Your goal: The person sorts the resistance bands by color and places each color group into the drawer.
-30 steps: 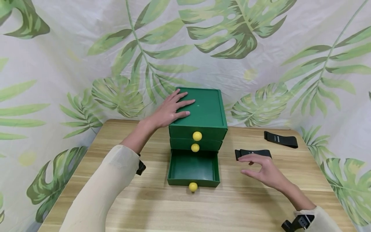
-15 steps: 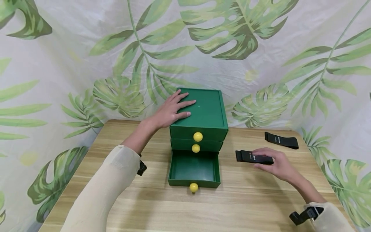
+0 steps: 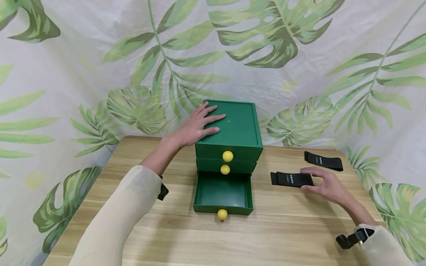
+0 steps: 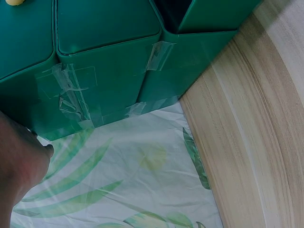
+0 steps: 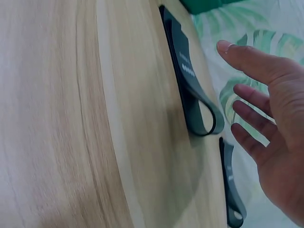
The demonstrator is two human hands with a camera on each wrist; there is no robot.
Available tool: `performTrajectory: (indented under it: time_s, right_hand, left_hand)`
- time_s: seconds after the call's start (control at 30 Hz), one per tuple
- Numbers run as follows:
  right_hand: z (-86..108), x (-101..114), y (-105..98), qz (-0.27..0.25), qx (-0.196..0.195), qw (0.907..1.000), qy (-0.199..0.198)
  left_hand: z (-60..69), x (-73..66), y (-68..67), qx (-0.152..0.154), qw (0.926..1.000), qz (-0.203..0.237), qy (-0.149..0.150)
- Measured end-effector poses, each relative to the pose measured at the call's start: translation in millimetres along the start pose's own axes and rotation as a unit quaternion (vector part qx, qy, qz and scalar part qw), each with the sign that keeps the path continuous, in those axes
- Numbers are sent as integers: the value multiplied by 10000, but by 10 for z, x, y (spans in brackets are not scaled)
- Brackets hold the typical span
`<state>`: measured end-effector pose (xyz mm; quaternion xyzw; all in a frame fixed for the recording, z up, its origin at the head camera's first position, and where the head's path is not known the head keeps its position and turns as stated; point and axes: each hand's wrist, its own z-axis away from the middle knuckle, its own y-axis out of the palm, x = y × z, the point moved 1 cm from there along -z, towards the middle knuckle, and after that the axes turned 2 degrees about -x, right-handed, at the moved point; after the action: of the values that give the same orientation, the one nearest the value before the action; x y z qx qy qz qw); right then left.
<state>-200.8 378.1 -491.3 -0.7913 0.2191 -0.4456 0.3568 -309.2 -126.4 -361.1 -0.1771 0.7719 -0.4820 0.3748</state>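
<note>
My left hand [image 3: 194,127] rests with spread fingers on the top left of a green drawer cabinet [image 3: 241,125]. Its bottom drawer [image 3: 223,194] is pulled out and has nothing in it; the two upper drawers are closed. To the cabinet's right lies a folded black elastic loop band [image 3: 289,179] with white print. Over its right end hovers my right hand [image 3: 327,184], thumb and fingers apart. In the right wrist view a gap shows between that hand [image 5: 287,142] and the band [image 5: 183,66], whose near end bulges in a loop.
A second black band [image 3: 324,161] lies farther back, near the table's right corner. Yellow ball knobs [image 3: 227,156] front the drawers. Clear tape [image 4: 71,90] joins the cabinet's side panels. A leaf-print cloth [image 3: 186,44] hangs behind the wooden table [image 3: 266,236].
My right hand has moved right along the near band, from its left part to its right end, uncovering the print. My left hand and the cabinet have stayed in place.
</note>
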Motion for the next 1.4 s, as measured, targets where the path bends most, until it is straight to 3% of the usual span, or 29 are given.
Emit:
performTrajectory:
  time_s: [0.7, 1.0, 1.4]
  right_hand:
    - [124, -462, -23, -622, 621, 9937, 696]
    - [136, -484, -35, -216, 607, 9951, 743]
    - [47, -324, -72, -1182, 249, 9896, 775]
  left_hand:
    - [-24, -5, 16, 48, 10000, -70, 49]
    - [-19, 2, 30, 30, 9999, -88, 43]
    - [3, 12, 21, -65, 10000, -36, 37]
